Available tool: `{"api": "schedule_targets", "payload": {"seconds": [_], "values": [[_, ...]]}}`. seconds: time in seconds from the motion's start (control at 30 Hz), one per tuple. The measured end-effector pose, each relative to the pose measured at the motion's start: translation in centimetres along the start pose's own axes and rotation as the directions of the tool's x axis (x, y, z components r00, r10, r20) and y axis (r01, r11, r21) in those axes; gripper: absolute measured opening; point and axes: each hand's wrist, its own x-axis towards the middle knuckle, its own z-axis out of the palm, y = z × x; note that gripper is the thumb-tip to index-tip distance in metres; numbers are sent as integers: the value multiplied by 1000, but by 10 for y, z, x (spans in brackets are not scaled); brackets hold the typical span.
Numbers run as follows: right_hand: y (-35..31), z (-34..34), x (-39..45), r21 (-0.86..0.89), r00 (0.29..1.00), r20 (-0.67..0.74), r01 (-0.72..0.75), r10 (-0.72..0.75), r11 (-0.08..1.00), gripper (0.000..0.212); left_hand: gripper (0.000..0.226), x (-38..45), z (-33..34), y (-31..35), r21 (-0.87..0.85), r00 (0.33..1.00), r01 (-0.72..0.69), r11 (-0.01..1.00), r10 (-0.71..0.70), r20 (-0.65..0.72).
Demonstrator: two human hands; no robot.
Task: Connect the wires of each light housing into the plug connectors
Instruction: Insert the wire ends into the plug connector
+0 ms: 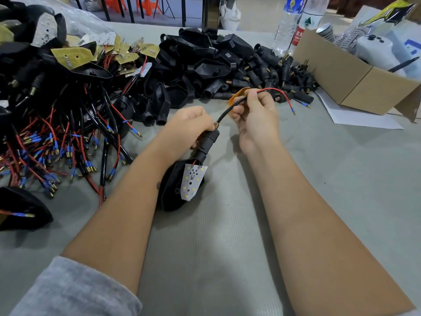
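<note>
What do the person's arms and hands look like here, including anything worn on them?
Both hands, the left hand and right hand, are bare: no gloves, rings or watch visible. The forearms are uncovered. A fuzzy grey sleeve is pushed up on the left arm; no sleeve shows on the right arm.

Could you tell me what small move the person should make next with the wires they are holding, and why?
Probably keep drawing the wires through with the right hand while the left hand steadies the plug connector. The red wire already comes out past the right hand's grip, and the LED board sits tilted, only partly inside the black housing, so some slack seems left.
</note>
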Motion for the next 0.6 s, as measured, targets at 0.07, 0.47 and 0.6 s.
{"api": "schedule_targets", "payload": {"seconds": [0.07, 0.47, 0.6], "values": [[1, 0, -1, 0, 1000, 6, 11, -11, 1000, 20, 15, 0, 0, 0, -10, 1000, 0, 1000, 0, 20], [-2, 6, -18, -429, 938, 288, -52, 191, 902, 16, 14, -1, -3, -3, -39, 991, -49, 998, 44, -123], [-1, 7, -22, -590, 911, 380, 105, 161, 801, 30, 12, -2, -3, -1, -93, 987, -26, 995, 11, -158]]}}
